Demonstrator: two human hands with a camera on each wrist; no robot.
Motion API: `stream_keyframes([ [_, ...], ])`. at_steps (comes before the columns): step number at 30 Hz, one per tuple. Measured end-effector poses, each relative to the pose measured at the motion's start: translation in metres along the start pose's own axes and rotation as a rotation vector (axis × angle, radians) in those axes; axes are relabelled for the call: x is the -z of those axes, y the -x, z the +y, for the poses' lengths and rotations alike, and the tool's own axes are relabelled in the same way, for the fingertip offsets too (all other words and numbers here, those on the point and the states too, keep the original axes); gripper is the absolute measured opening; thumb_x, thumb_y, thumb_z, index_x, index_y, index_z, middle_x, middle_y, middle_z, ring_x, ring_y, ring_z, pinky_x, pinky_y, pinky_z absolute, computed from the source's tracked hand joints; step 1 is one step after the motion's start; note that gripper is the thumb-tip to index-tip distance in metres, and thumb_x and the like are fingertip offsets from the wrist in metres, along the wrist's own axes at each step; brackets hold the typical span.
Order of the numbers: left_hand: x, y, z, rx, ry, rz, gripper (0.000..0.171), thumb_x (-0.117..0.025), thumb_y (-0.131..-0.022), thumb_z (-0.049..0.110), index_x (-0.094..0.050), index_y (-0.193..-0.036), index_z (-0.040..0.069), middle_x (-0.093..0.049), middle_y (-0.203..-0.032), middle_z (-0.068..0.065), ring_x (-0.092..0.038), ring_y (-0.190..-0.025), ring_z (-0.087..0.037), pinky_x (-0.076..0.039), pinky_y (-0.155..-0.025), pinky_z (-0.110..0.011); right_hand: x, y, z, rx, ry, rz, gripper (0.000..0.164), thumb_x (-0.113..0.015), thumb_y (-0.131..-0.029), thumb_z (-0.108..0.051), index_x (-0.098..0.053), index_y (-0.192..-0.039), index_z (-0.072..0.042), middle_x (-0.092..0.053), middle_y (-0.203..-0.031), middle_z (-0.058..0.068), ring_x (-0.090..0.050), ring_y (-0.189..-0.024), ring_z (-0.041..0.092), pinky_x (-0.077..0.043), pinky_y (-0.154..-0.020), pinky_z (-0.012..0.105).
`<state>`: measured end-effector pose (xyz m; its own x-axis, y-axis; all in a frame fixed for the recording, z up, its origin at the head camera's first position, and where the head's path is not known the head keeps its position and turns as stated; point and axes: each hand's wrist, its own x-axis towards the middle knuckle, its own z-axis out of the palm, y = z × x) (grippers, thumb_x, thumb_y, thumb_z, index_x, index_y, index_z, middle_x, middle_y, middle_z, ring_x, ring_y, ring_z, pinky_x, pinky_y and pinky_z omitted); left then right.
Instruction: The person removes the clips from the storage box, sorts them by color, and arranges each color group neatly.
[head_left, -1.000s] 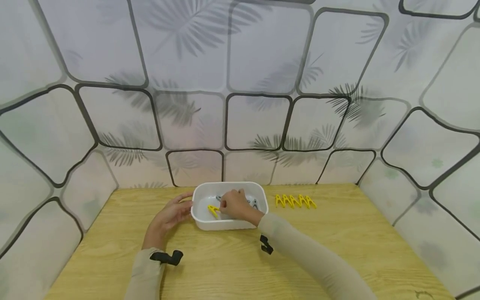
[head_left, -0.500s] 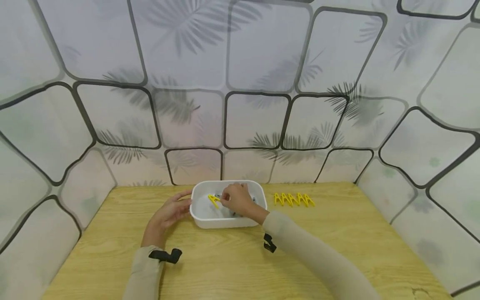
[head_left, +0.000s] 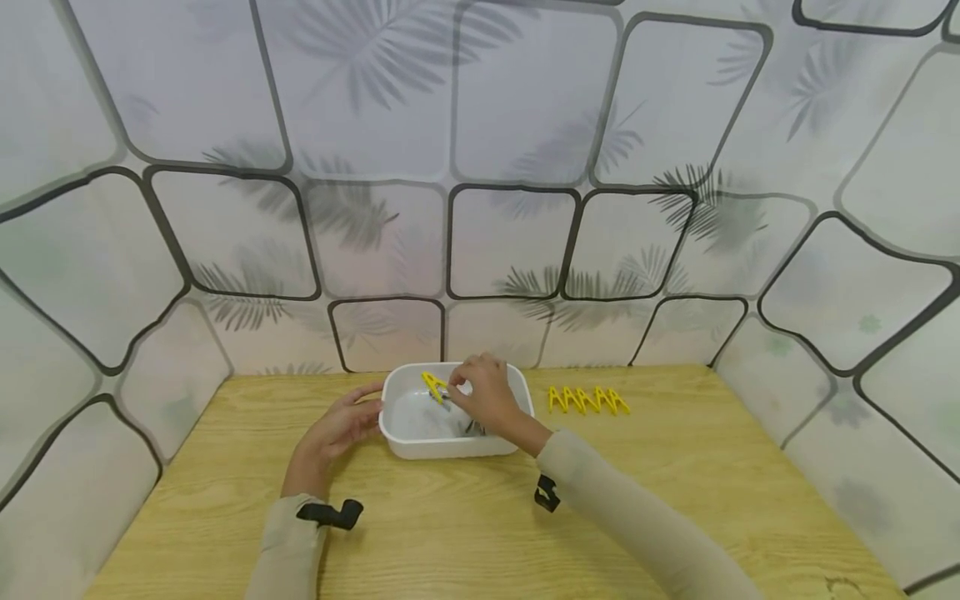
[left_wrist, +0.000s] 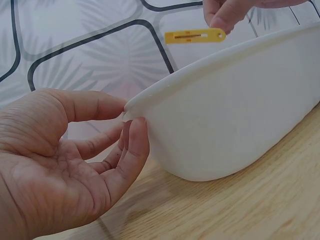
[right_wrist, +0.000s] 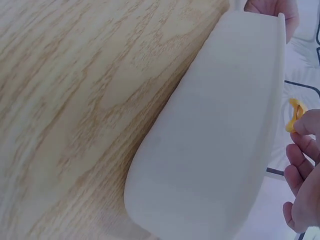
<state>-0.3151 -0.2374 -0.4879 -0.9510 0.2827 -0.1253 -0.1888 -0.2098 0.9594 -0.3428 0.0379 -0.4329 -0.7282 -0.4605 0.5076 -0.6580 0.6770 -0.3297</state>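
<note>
In the head view, a white plastic tub (head_left: 450,450) stands on the wooden table. My left hand (head_left: 341,429) holds its left end, fingertips at the rim and just under it in the left wrist view. My right hand (head_left: 487,396) pinches a yellow clothespin (head_left: 432,387) by one end, and the left wrist view shows this clothespin (left_wrist: 195,35) above the rim. Beneath my right hand, dark grey clothespins (head_left: 474,428) lie on the tub floor, partly hidden by the hand and wrist.
Several yellow clothespins (head_left: 587,401) lie side by side in a row on the table, right of the tub. Behind the wooden table (head_left: 442,525) hangs a patterned white cloth (head_left: 510,242), which also closes off both sides.
My right hand has risen from low in the tub toward its back rim, lifting the yellow clothespin with it. The left hand has stayed at the tub's left end.
</note>
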Motion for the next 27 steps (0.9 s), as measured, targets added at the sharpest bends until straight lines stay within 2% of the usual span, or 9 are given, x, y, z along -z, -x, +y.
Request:
stream_keyframes([
  [8,0.001,0.0,0.001,-0.006,-0.002,-0.01,0.059,-0.052,-0.106,0.007,-0.025,-0.157,-0.003,-0.068,-0.113,0.005,-0.067,-0.099,-0.007,-0.058,-0.084,-0.024,0.01,0.006,0.01,-0.027,-0.035,0.089,0.005,-0.074,-0.093,-0.016,-0.073,-0.089,-0.012,-0.067,-0.098,0.004,-0.056,-0.101,0.027,-0.04,-0.095,0.052],
  [17,0.0,0.001,0.0,-0.018,0.026,-0.015,0.057,-0.052,-0.105,0.004,-0.027,-0.156,-0.004,-0.069,-0.111,0.003,-0.068,-0.096,-0.007,-0.058,-0.083,-0.023,0.022,0.016,0.025,-0.037,-0.087,0.16,0.006,-0.076,-0.09,-0.011,-0.072,-0.086,-0.009,-0.066,-0.093,0.007,-0.055,-0.096,0.03,-0.037,-0.091,0.054],
  [23,0.0,0.001,0.0,-0.018,0.027,-0.01,0.057,-0.052,-0.104,0.003,-0.027,-0.155,-0.005,-0.069,-0.109,0.004,-0.068,-0.095,-0.007,-0.058,-0.081,-0.022,0.03,0.023,0.04,-0.051,-0.066,0.196,0.007,-0.077,-0.09,-0.01,-0.073,-0.084,-0.01,-0.065,-0.09,0.006,-0.056,-0.093,0.03,-0.037,-0.085,0.053],
  [27,0.0,0.001,0.0,-0.021,0.007,-0.017,0.061,-0.052,-0.105,0.005,-0.022,-0.157,-0.005,-0.068,-0.113,0.004,-0.068,-0.098,-0.007,-0.058,-0.084,-0.022,0.038,0.028,0.053,-0.096,-0.051,0.189,0.005,-0.076,-0.09,-0.01,-0.074,-0.085,-0.01,-0.067,-0.091,0.007,-0.056,-0.091,0.031,-0.038,-0.09,0.058],
])
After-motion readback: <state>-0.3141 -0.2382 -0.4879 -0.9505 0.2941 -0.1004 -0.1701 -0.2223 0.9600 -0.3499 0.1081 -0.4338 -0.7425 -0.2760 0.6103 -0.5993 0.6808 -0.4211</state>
